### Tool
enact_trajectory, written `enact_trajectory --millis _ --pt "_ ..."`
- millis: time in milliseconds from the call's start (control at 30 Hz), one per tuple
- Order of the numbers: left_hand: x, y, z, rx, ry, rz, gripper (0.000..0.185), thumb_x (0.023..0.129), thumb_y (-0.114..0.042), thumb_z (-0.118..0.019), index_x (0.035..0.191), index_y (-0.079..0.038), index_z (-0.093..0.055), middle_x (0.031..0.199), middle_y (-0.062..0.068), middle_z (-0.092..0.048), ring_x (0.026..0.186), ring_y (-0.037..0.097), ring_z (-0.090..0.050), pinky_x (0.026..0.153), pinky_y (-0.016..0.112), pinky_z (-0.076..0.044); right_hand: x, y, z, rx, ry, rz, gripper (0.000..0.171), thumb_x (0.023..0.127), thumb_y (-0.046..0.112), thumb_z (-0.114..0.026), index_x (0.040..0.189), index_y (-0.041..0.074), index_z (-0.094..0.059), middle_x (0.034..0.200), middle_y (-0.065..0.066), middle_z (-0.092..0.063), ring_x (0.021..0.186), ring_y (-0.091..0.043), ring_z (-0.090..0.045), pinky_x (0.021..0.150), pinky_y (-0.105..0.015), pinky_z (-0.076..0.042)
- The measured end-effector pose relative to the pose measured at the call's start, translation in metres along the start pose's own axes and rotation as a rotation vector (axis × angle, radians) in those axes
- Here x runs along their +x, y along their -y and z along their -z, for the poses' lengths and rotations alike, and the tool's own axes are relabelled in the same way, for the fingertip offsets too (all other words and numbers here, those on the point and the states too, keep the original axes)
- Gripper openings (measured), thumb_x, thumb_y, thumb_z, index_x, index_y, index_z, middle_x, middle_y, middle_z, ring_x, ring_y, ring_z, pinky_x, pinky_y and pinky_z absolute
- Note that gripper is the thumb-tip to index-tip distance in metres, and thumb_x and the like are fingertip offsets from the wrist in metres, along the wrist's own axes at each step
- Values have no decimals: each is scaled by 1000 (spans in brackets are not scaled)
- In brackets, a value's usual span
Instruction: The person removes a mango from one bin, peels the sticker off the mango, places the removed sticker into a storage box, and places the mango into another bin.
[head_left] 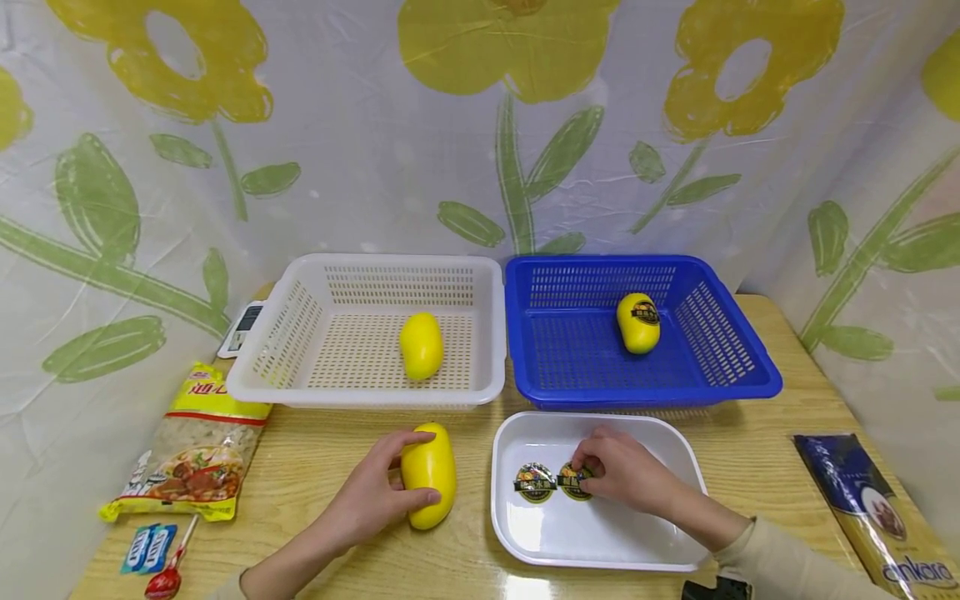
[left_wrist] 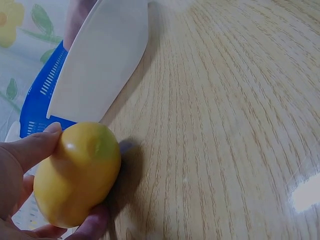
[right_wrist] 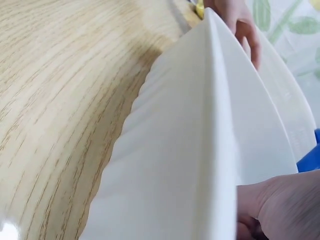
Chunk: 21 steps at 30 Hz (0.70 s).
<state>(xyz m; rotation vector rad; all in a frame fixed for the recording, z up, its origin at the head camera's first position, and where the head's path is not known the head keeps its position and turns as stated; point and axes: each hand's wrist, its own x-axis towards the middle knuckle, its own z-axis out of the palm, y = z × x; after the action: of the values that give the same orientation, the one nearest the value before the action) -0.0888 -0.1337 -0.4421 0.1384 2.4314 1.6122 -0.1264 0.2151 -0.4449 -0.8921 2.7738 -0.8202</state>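
My left hand (head_left: 367, 500) grips a yellow mango (head_left: 437, 479) that stands lengthwise on the table, thumb and fingers on opposite sides. The left wrist view shows that mango (left_wrist: 80, 172) plain on its visible skin. Inside a shallow white tray (head_left: 600, 546), two round black-and-gold stickers lie side by side. My right hand (head_left: 630, 471) pinches at the edge of the right-hand sticker (head_left: 572, 482), its fingers covering part of it. The other sticker (head_left: 535, 483) lies untouched to the left. In the right wrist view the tray wall (right_wrist: 170, 130) hides the fingertips.
Behind are a white basket (head_left: 367, 397) with one plain mango (head_left: 422, 347) and a blue basket (head_left: 645, 395) with a stickered mango (head_left: 638, 325). At left lie a food bag (head_left: 195, 450), small blue packets (head_left: 148, 548) and a red lollipop (head_left: 165, 581). An ankara pack (head_left: 877, 517) lies right.
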Motion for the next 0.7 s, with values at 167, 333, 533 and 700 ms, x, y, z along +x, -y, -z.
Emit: enact_trajectory --millis 167,333,533,700 --pt "-1 -1 0 0 -9 -1 64 73 -11 -87 129 -15 -59 144 19 -40 112 36 -55 80 31 -56 3 -3 0 162 55 -44 21 72 6 -82 88 11 -71 81 8 -64 72 -2 -59 67 -21 -52" --pt "0 -1 -1 5 -26 8 63 72 -10 -87 128 -16 -60 143 16 -42 112 33 -55 81 31 -56 4 -3 0 211 58 -26 23 72 2 -81 92 8 -71 83 5 -66 73 -5 -62 68 -22 -54" --pt "1 0 -1 -4 -16 10 63 72 -10 -87 129 -16 -59 142 16 -42 112 33 -54 81 30 -56 5 -2 2 146 66 27 26 69 0 -81 91 7 -70 81 5 -63 72 -6 -59 67 -22 -53" --pt "1 2 -2 -1 5 -8 63 74 -11 -86 130 -15 -57 142 19 -40 113 36 -54 82 31 -56 4 1 8 156 118 45 27 70 2 -80 95 7 -70 84 4 -64 75 -7 -59 68 -22 -53"
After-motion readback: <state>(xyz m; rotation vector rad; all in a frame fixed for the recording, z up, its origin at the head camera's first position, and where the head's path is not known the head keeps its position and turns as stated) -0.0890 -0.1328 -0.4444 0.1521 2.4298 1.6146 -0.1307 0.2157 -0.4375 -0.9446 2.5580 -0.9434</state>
